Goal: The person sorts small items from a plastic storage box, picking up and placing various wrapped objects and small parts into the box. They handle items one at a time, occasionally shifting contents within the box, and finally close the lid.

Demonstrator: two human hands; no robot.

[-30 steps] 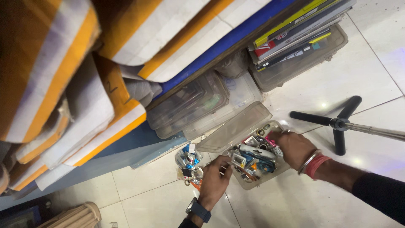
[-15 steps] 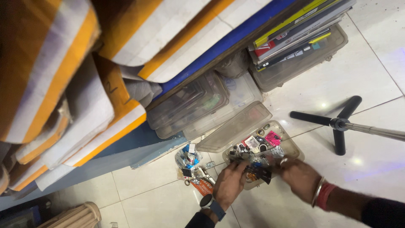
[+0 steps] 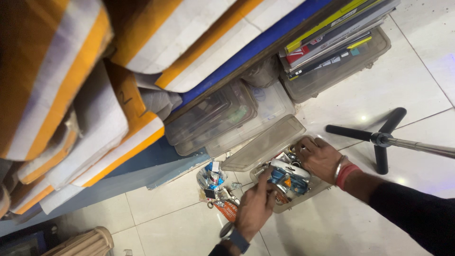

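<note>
Head view, looking down at a white tiled floor [image 3: 388, 95]. Upper left: a stack of orange-and-white striped cushions [image 3: 71, 95] over a blue-edged board, the largest items in view. Beneath that edge lie two clear plastic storage boxes [image 3: 222, 118]; a third, at the upper right, carries a pile of flat books and folders [image 3: 332, 38]. At the right edge of the floor stands the black foot of a tripod stand [image 3: 379, 137].

Centre: an open clear plastic organiser box [image 3: 303, 192], its hinged lid [image 3: 265, 144] laid back toward the storage boxes. It is filled with small mixed hardware; individual pieces are too small to name, apart from a blue-and-white part [image 3: 289, 178] near the middle. Just beside the box's left end, loose on the tiles, lie a small clear bag of parts [image 3: 211, 175] and an orange label [image 3: 227, 208].

Step in hand, as judged: sorting through the box's contents. The left hand [image 3: 256, 206], with a watch at the wrist, rests at the near-left corner of the box, fingers curled down into the contents; whether they pinch any piece cannot be told. The right hand [image 3: 322, 159], bangle and red band at the wrist, clasps the far-right rim, steadying the box. The next move calls for isolating one piece from the tangle while the box is kept from sliding.
</note>
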